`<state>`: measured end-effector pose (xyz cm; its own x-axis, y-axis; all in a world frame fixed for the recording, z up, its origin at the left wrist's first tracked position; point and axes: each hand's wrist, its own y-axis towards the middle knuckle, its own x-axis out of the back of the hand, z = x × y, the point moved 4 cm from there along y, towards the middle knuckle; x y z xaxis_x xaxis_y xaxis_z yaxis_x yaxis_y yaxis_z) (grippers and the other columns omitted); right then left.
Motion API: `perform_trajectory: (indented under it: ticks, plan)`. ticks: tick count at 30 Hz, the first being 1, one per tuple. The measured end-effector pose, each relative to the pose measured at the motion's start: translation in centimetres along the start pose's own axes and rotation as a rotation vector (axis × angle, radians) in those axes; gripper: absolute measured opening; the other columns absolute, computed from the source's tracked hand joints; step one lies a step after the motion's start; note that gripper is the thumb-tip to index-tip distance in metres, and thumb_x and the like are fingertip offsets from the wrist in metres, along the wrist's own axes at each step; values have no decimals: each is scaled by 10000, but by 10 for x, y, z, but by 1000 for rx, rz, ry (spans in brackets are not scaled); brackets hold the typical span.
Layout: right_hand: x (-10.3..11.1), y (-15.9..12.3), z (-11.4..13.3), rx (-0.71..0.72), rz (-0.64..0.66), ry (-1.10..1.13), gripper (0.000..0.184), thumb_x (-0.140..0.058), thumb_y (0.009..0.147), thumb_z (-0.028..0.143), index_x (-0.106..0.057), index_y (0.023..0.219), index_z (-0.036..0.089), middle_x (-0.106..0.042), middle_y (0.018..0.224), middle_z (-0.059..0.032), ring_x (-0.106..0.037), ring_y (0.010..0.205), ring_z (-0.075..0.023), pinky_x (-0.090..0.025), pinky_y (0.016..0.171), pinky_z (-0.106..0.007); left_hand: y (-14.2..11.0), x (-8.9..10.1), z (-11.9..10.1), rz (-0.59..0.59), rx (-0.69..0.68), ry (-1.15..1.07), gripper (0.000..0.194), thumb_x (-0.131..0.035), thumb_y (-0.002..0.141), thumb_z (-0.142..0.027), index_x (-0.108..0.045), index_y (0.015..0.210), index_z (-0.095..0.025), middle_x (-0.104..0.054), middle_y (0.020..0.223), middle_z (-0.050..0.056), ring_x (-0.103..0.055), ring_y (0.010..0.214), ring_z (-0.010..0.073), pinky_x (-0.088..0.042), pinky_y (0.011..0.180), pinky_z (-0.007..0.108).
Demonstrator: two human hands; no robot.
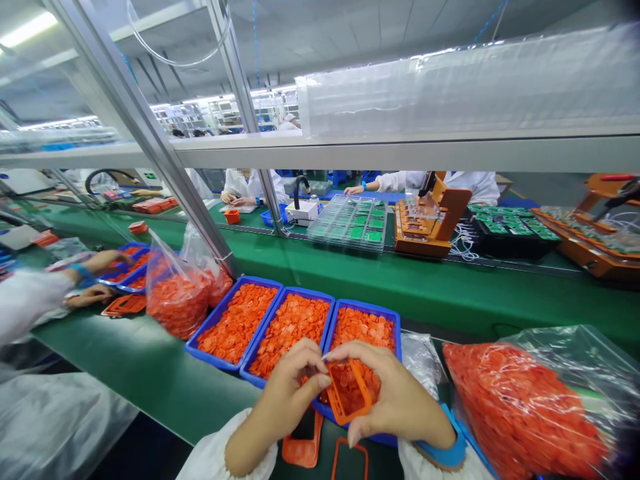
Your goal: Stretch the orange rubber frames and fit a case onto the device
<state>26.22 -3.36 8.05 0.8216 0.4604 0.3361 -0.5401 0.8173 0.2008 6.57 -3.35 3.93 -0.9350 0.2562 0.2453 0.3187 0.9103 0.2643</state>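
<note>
My right hand (395, 387) curls around an orange plastic frame (363, 408), rectangular with an open middle, held tilted above the right-hand blue tray. The thumb and fingers of my left hand (295, 383) are pinched together at the frame's left edge. Whether a small part sits between those fingertips is hidden. Below my hands on the bench lie an orange housing (301, 450) with a dark opening and a thin orange frame (350, 459). Small orange plastic pieces fill the left tray (196, 348), the middle tray (253, 379) and the right tray (399, 327), all blue.
Bags of orange pieces stand left (175, 300) and right (525, 400) of the trays. At left, a co-worker's hands (97, 293) are over other blue trays. Beyond the green belt (300, 267) are circuit-board trays (350, 223) and an orange fixture (425, 220). A metal post (150, 133) rises at left.
</note>
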Motion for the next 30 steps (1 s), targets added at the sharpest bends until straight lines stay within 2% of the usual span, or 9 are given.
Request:
perform_trajectory:
  ticks: [2,5,8,12,15,18,23,26,30]
  plan:
    - [0,0,0,26,-13,26,861,-941,565,711,-721,1260,253,-776,1268,-111,-728,1182,-360,-526,1058,-449,-2,0,2,-8,46,-14,305,-696,974,-521,-671,976,-216,-648,933,37,-606,782,173,-498,699,272]
    - [0,0,0,46,-36,35,841,-935,565,718,-723,1239,260,-783,1232,-102,-742,1143,-347,-549,1016,-419,-3,-4,1,123,144,-13,326,-602,1024,-527,-654,1124,-221,-696,919,38,-635,759,181,-512,690,275]
    - [1,-2,4,69,-16,8,783,-925,592,711,-738,1216,278,-788,1232,-96,-747,1139,-342,-547,1023,-410,-1,-9,-4,242,120,82,400,-506,1053,-567,-687,1021,-212,-702,833,39,-644,748,200,-512,708,294]
    - [1,-3,13,131,18,-5,751,-918,609,703,-750,1216,294,-796,1220,-85,-754,1130,-329,-549,1033,-397,-4,-7,-7,195,38,211,483,-461,1049,-627,-677,931,-212,-700,836,52,-641,771,213,-507,734,306]
    - [-1,-1,13,147,40,-6,745,-927,597,695,-760,1205,299,-805,1208,-78,-761,1115,-323,-555,1034,-398,-3,-1,-3,263,17,222,498,-461,1051,-635,-685,937,-204,-710,835,49,-647,761,200,-503,718,285]
    - [-2,1,7,130,-5,47,803,-943,589,676,-739,1263,291,-795,1249,-92,-756,1143,-333,-559,1048,-414,7,16,14,336,-1,235,519,-421,1066,-615,-712,982,-194,-726,820,51,-655,736,198,-518,712,284]
    - [7,-5,-9,41,-188,65,895,-960,577,657,-701,1355,299,-741,1372,-124,-672,1303,-395,-492,1151,-514,29,58,66,194,159,649,249,-519,1013,-296,-731,1104,-202,-782,1100,116,-717,1037,277,-539,959,389]
    - [11,-8,-16,13,-221,78,933,-939,555,699,-690,1367,314,-718,1403,-126,-638,1340,-412,-461,1178,-554,30,61,85,210,186,739,191,-642,908,-203,-759,1059,-204,-779,1098,121,-706,1084,310,-519,999,428]
    - [12,-7,-20,-6,-226,105,945,-888,559,761,-680,1376,332,-702,1424,-124,-612,1362,-420,-430,1195,-579,27,48,93,265,167,861,273,-645,925,-188,-755,1174,-208,-758,1163,118,-689,1128,294,-507,1024,405]
